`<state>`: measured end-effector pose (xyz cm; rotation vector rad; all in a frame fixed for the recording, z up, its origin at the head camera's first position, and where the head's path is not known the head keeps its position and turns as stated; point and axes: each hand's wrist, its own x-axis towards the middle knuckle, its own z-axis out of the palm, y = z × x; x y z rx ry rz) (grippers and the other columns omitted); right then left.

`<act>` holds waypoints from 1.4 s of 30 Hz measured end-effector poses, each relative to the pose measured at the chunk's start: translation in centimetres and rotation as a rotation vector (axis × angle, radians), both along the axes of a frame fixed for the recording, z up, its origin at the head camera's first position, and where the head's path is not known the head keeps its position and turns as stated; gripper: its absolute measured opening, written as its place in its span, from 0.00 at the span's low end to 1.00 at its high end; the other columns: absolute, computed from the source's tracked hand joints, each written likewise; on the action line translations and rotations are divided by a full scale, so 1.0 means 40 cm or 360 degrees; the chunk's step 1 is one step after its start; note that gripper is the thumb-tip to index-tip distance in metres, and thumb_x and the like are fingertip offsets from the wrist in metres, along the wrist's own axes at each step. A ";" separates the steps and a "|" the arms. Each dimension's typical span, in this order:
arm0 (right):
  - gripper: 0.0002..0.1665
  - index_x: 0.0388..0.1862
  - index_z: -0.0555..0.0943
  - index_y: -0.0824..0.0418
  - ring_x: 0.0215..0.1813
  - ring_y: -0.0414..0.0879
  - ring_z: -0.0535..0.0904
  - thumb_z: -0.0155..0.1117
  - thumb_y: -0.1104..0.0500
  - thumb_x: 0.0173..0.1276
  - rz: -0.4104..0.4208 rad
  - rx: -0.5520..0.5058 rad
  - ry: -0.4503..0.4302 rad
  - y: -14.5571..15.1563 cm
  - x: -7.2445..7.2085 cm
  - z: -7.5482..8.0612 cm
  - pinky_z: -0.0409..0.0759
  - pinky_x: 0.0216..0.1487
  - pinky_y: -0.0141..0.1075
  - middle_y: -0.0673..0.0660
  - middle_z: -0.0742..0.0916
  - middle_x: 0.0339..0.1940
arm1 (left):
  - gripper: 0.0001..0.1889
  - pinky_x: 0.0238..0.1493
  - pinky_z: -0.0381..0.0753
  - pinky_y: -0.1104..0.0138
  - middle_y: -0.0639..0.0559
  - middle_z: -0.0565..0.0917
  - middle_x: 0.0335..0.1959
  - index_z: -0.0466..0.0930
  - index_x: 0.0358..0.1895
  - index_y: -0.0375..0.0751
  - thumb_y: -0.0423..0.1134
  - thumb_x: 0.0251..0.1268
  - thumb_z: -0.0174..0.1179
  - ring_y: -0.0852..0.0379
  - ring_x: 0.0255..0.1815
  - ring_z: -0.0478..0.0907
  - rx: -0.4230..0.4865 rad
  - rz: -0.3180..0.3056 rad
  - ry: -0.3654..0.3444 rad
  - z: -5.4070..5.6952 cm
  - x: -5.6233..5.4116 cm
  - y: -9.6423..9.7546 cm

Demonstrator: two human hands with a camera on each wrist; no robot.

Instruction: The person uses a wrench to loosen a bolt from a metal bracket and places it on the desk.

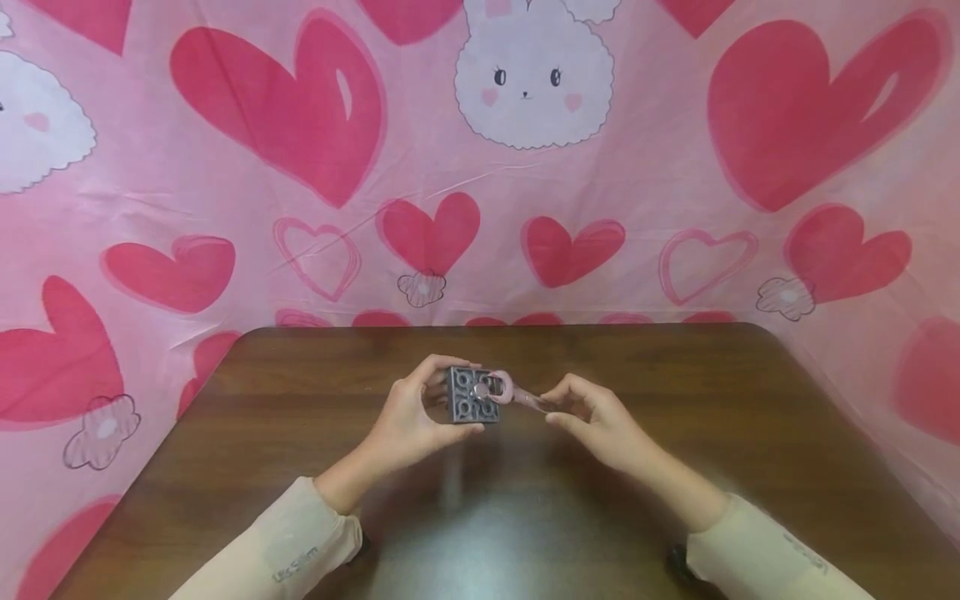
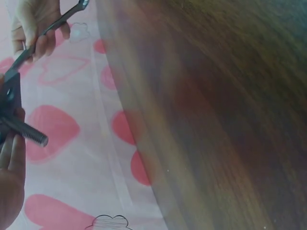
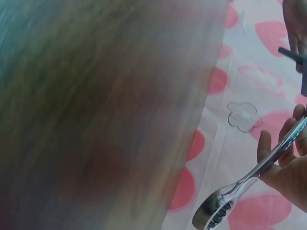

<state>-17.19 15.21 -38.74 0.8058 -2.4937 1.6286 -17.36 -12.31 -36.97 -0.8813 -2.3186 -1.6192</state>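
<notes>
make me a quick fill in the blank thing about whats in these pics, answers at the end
1. The left hand holds a grey block whose face, in the head view, is ____ in outline.
2. The right hand holds a metal tool, a w____.
3. In the left wrist view, a threaded rod sticks out of the ____.
4. The big red shapes on the pink backdrop are ____.

Missing words: square; wrench; block; hearts.

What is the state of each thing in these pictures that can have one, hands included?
Left hand, gripping block
Right hand, holding wrench
Block, gripped, ringed face visible in head view
Bolt, through block, threaded end protruding
Wrench, one end at bolt head, seating unclear
Heart-patterned cloth, hanging, creased
</notes>
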 end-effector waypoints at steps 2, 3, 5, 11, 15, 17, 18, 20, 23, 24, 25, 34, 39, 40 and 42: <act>0.08 0.42 0.80 0.67 0.43 0.34 0.82 0.65 0.71 0.65 0.0002 -0.0037 -0.0004 -0.007 0.000 -0.003 0.86 0.44 0.32 0.64 0.86 0.43 | 0.38 0.51 0.86 0.67 0.49 0.88 0.51 0.73 0.58 0.44 0.26 0.38 0.79 0.59 0.47 0.86 0.0007 0.0044 0.0023 0.001 -0.001 0.002; 0.08 0.42 0.80 0.67 0.43 0.33 0.82 0.65 0.71 0.65 0.0001 -0.0046 -0.0004 -0.010 0.001 -0.004 0.86 0.44 0.31 0.65 0.86 0.43 | 0.38 0.52 0.86 0.67 0.49 0.88 0.51 0.73 0.58 0.44 0.26 0.38 0.79 0.59 0.47 0.86 0.0011 0.0060 0.0025 0.001 -0.002 0.003; 0.07 0.42 0.80 0.68 0.43 0.33 0.82 0.65 0.71 0.65 0.0008 -0.0070 -0.0011 -0.014 0.001 -0.006 0.86 0.44 0.31 0.65 0.86 0.43 | 0.38 0.52 0.86 0.67 0.51 0.87 0.52 0.73 0.58 0.45 0.26 0.38 0.80 0.60 0.48 0.86 0.0025 0.0087 0.0016 0.003 -0.002 0.005; 0.07 0.42 0.79 0.68 0.43 0.34 0.82 0.65 0.70 0.66 0.0041 -0.0104 -0.0077 -0.026 0.003 -0.009 0.85 0.46 0.28 0.68 0.86 0.44 | 0.39 0.52 0.86 0.67 0.50 0.87 0.54 0.73 0.58 0.44 0.25 0.37 0.80 0.60 0.49 0.85 0.0074 0.0160 0.0062 0.000 -0.007 0.016; 0.08 0.42 0.78 0.66 0.43 0.37 0.82 0.66 0.69 0.65 0.0040 -0.0067 -0.0105 -0.036 0.010 -0.009 0.85 0.48 0.28 0.67 0.86 0.45 | 0.40 0.50 0.86 0.67 0.49 0.87 0.53 0.73 0.59 0.42 0.25 0.36 0.80 0.59 0.48 0.86 0.0085 0.0209 0.0137 -0.005 -0.007 0.021; 0.08 0.42 0.78 0.64 0.43 0.39 0.83 0.66 0.69 0.65 0.0034 -0.0040 -0.0103 -0.040 0.013 -0.008 0.85 0.49 0.29 0.66 0.86 0.46 | 0.40 0.50 0.86 0.67 0.48 0.87 0.53 0.73 0.59 0.42 0.24 0.35 0.80 0.58 0.48 0.86 0.0078 0.0209 0.0158 -0.007 -0.004 0.023; 0.09 0.42 0.78 0.64 0.43 0.39 0.83 0.67 0.68 0.65 0.0033 -0.0028 -0.0099 -0.041 0.014 -0.007 0.85 0.50 0.30 0.66 0.86 0.46 | 0.40 0.50 0.86 0.68 0.48 0.87 0.53 0.73 0.59 0.42 0.24 0.35 0.80 0.58 0.48 0.86 0.0075 0.0201 0.0158 -0.007 -0.002 0.024; 0.09 0.43 0.78 0.63 0.43 0.40 0.83 0.67 0.67 0.65 0.0031 -0.0008 -0.0096 -0.042 0.015 -0.006 0.86 0.50 0.31 0.64 0.86 0.45 | 0.40 0.50 0.86 0.68 0.48 0.87 0.53 0.73 0.59 0.43 0.24 0.35 0.80 0.58 0.48 0.86 0.0072 0.0175 0.0151 -0.007 0.001 0.024; 0.09 0.43 0.79 0.62 0.44 0.43 0.83 0.68 0.66 0.65 0.0045 0.0010 -0.0097 -0.039 0.012 -0.007 0.86 0.49 0.32 0.63 0.86 0.45 | 0.40 0.51 0.86 0.67 0.49 0.87 0.54 0.73 0.59 0.44 0.24 0.35 0.80 0.59 0.49 0.86 0.0060 0.0111 0.0132 -0.008 0.004 0.020; 0.09 0.43 0.79 0.62 0.44 0.45 0.84 0.68 0.66 0.65 0.0051 0.0015 -0.0096 -0.038 0.011 -0.008 0.86 0.50 0.32 0.62 0.87 0.44 | 0.40 0.52 0.86 0.67 0.50 0.87 0.54 0.73 0.59 0.45 0.25 0.36 0.80 0.59 0.49 0.86 0.0050 0.0087 0.0119 -0.008 0.004 0.018; 0.09 0.43 0.79 0.62 0.45 0.46 0.84 0.68 0.66 0.65 0.0056 0.0021 -0.0094 -0.036 0.009 -0.010 0.86 0.50 0.32 0.61 0.87 0.44 | 0.40 0.52 0.86 0.67 0.50 0.87 0.54 0.74 0.59 0.45 0.25 0.36 0.80 0.59 0.49 0.86 0.0041 0.0057 0.0108 -0.008 0.005 0.016; 0.06 0.41 0.81 0.62 0.41 0.41 0.82 0.68 0.64 0.66 0.0124 0.0140 -0.0012 -0.011 -0.002 -0.015 0.86 0.45 0.35 0.62 0.87 0.39 | 0.38 0.51 0.86 0.67 0.50 0.86 0.54 0.74 0.59 0.47 0.30 0.40 0.81 0.57 0.48 0.87 -0.0099 -0.0234 -0.0030 -0.004 0.012 -0.001; 0.08 0.41 0.82 0.58 0.43 0.44 0.83 0.69 0.66 0.64 0.0164 0.0200 0.0066 -0.001 -0.006 -0.013 0.87 0.50 0.41 0.56 0.87 0.39 | 0.37 0.52 0.86 0.65 0.46 0.85 0.56 0.73 0.58 0.44 0.30 0.40 0.80 0.56 0.51 0.86 -0.0128 -0.0425 -0.0091 -0.001 0.013 -0.005; 0.09 0.41 0.83 0.58 0.43 0.45 0.83 0.69 0.67 0.63 0.0166 0.0217 0.0093 0.001 -0.006 -0.011 0.87 0.50 0.42 0.54 0.87 0.39 | 0.37 0.52 0.86 0.64 0.46 0.85 0.56 0.73 0.58 0.43 0.29 0.40 0.80 0.55 0.51 0.86 -0.0131 -0.0468 -0.0106 -0.001 0.013 -0.006; 0.11 0.42 0.84 0.57 0.43 0.47 0.82 0.70 0.68 0.62 0.0174 0.0246 0.0140 0.005 -0.007 -0.010 0.87 0.48 0.40 0.53 0.86 0.38 | 0.37 0.52 0.86 0.64 0.45 0.86 0.54 0.73 0.59 0.42 0.29 0.41 0.80 0.56 0.51 0.86 -0.0155 -0.0537 -0.0127 0.000 0.013 -0.006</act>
